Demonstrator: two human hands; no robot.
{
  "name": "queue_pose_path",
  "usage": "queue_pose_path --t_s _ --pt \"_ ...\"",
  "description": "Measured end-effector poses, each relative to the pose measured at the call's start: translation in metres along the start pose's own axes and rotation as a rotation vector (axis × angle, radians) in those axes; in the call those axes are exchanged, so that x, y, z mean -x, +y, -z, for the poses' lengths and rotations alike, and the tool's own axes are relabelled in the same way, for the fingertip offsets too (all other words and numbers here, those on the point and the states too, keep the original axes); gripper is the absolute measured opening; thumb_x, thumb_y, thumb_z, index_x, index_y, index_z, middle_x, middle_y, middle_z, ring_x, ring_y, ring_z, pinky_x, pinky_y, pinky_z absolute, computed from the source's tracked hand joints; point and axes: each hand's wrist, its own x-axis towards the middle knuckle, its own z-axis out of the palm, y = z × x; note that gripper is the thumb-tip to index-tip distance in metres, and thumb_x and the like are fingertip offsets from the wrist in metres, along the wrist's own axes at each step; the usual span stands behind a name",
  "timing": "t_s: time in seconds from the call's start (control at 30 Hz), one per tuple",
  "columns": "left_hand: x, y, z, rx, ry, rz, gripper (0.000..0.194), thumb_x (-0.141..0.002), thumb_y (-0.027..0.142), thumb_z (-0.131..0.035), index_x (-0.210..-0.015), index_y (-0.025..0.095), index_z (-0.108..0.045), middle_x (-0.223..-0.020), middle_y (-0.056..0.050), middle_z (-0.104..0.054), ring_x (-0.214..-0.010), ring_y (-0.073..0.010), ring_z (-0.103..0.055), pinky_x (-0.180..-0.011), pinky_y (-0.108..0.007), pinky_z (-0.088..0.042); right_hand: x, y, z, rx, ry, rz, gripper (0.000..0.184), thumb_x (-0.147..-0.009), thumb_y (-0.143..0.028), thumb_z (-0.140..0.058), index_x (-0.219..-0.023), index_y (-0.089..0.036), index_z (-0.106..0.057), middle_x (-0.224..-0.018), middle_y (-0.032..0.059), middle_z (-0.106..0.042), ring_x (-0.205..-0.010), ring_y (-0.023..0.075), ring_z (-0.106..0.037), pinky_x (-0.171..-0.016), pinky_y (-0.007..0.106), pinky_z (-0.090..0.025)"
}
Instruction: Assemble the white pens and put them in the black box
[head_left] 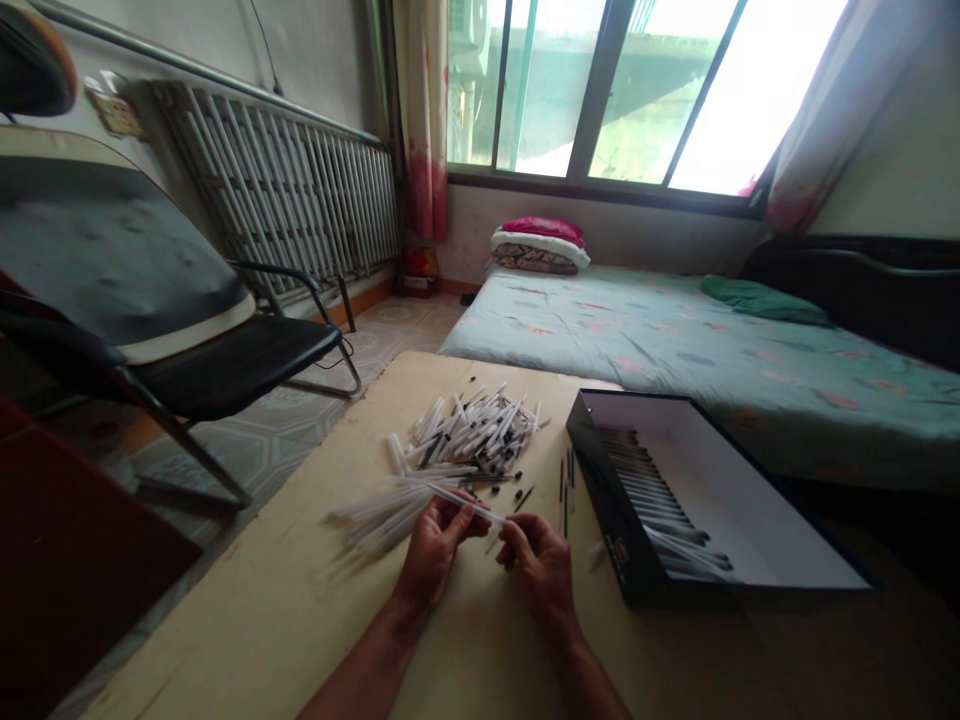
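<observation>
Held between both hands over the middle of the table (285, 600), a white tube (486, 514), slanting from far left to near right. On its middle part, the left hand (439, 535), fingers curled and thumb pressed down in a firm-looking grip. At its near right end, the right hand (538, 550), thumb and fingertips pinched close together.

Apparently done: only a part, judging by the black box (611, 510) on the right, with a row of slim pens (664, 510) laid side by side along its left part and much bare white bottom beyond. Apparently left: far more, with a big heap (487, 430) of short pale tubes and dark bits beyond the hands, a spread of long pale tubes (382, 512) to the left, a few thin dark rods (566, 510) just left of the box, and small black caps (518, 494) along the heap's near edge.

Hard to make out: the right fingertips' exact contact with the white tube, and anything tucked inside either palm. Blurred: the near ends of the long pale tubes. Impossible to count: the heap, with lower layers hidden. Lost in shadow: the table's near right part.
</observation>
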Motion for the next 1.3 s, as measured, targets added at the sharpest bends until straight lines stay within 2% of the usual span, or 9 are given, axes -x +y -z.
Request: queue_pose_path --t_s 0.13,0.3,0.5,0.6,0.73,0.93,1.0,1.13,1.3 --pt "0.0005 0.0000 -0.0016 0.011 0.000 0.006 0.025 -0.064 0.026 -0.074 -0.080 0.015 -0.059 -0.072 -0.005 -0.069 -0.064 -0.0174 -0.064 -0.064 -0.030 -0.051 -0.0001 -0.0003 0.0010 0.037 0.029 0.010 0.032 -0.077 -0.046 -0.059 -0.069 -0.015 -0.056 -0.050 -0.0006 -0.058 -0.039 0.0091 -0.051 -0.038 0.018 -0.039" --pt "-0.0008 -0.0018 -0.0006 0.056 0.041 0.013 0.026 -0.064 0.028 -0.074 -0.081 0.015 -0.059 -0.073 -0.004 -0.069 -0.064 -0.0171 -0.065 -0.066 -0.031 -0.052 -0.0010 -0.0006 0.0001 0.016 -0.024 0.083 0.031 -0.079 -0.045 -0.056 -0.090 -0.016 -0.058 -0.067 0.0021 -0.064 -0.047 0.0105 -0.057 -0.044 0.020 -0.045" --pt "-0.0014 -0.0030 0.0011 0.041 0.029 -0.001 0.025 -0.066 0.028 -0.072 -0.082 0.015 -0.058 -0.073 -0.005 -0.069 -0.066 -0.0171 -0.065 -0.067 -0.031 -0.052 0.0006 0.0001 -0.0002 0.140 -0.060 0.133 0.022 -0.082 -0.040 -0.052 -0.082 -0.018 -0.055 -0.064 -0.0013 -0.059 -0.048 0.0093 -0.053 -0.047 0.019 -0.043" --pt "-0.0006 -0.0027 0.0011 0.032 0.000 -0.003 0.024 -0.068 0.027 -0.071 -0.083 0.015 -0.057 -0.076 -0.005 -0.069 -0.067 -0.0165 -0.065 -0.068 -0.031 -0.052 0.0018 0.0011 0.0006 0.243 -0.067 0.174 0.026 -0.086 -0.041 -0.045 -0.073 -0.020 -0.052 -0.058 -0.0033 -0.053 -0.045 0.0088 -0.048 -0.046 0.019 -0.038" --pt "-0.0010 -0.0030 0.0018 0.006 -0.036 -0.009 0.021 -0.071 0.025 -0.069 -0.084 0.015 -0.056 -0.077 -0.005 -0.069 -0.067 -0.0162 -0.065 -0.068 -0.031 -0.052 0.0030 0.0035 0.0008 0.383 -0.009 0.200 0.035 -0.089 -0.042 -0.039 -0.062 -0.021 -0.046 -0.049 -0.0046 -0.044 -0.044 0.0094 -0.043 -0.046 0.019 -0.032" --pt "-0.0024 -0.0044 0.0033 0.012 0.019 -0.019 0.023 -0.071 0.027 -0.068 -0.086 0.014 -0.055 -0.076 -0.005 -0.068 -0.067 -0.0166 -0.065 -0.068 -0.032 -0.052 0.0047 0.0040 -0.0016 0.338 -0.072 0.185 0.024 -0.090 -0.040 -0.038 -0.089 -0.019 -0.050 -0.059 -0.0039 -0.051 -0.046 0.0097 -0.046 -0.047 0.019 -0.035" --pt "-0.0020 -0.0045 0.0034 0.003 0.005 -0.023 0.023 -0.071 0.026 -0.069 -0.085 0.014 -0.055 -0.076 -0.005 -0.068 -0.068 -0.0166 -0.064 -0.068 -0.032 -0.052 0.0043 0.0050 -0.0015 0.359 -0.071 0.190 0.024 -0.090 -0.039 -0.037 -0.084 -0.020 -0.049 -0.058 -0.0042 -0.050 -0.045 0.0095 -0.046 -0.047 0.019 -0.035" --pt "-0.0019 -0.0053 0.0040 -0.009 -0.031 -0.028 0.022 -0.072 0.026 -0.068 -0.086 0.014 -0.055 -0.078 -0.005 -0.069 -0.066 -0.0147 -0.064 -0.067 -0.030 -0.051 0.0033 0.0062 -0.0008 0.424 -0.064 0.183 0.036 -0.093 -0.039 -0.030 -0.064 -0.021 -0.043 -0.050 -0.0045 -0.045 -0.043 0.0094 -0.044 -0.047 0.019 -0.033" --pt "-0.0036 -0.0076 0.0058 0.004 0.005 -0.034 0.023 -0.073 0.027 -0.067 -0.087 0.015 -0.053 -0.077 -0.004 -0.068 -0.068 -0.0152 -0.064 -0.068 -0.031 -0.051 0.0040 0.0033 -0.0021 0.401 -0.071 0.197 0.022 -0.092 -0.036 -0.035 -0.088 -0.019 -0.048 -0.057 -0.0048 -0.050 -0.048 0.0102 -0.048 -0.049 0.019 -0.035"
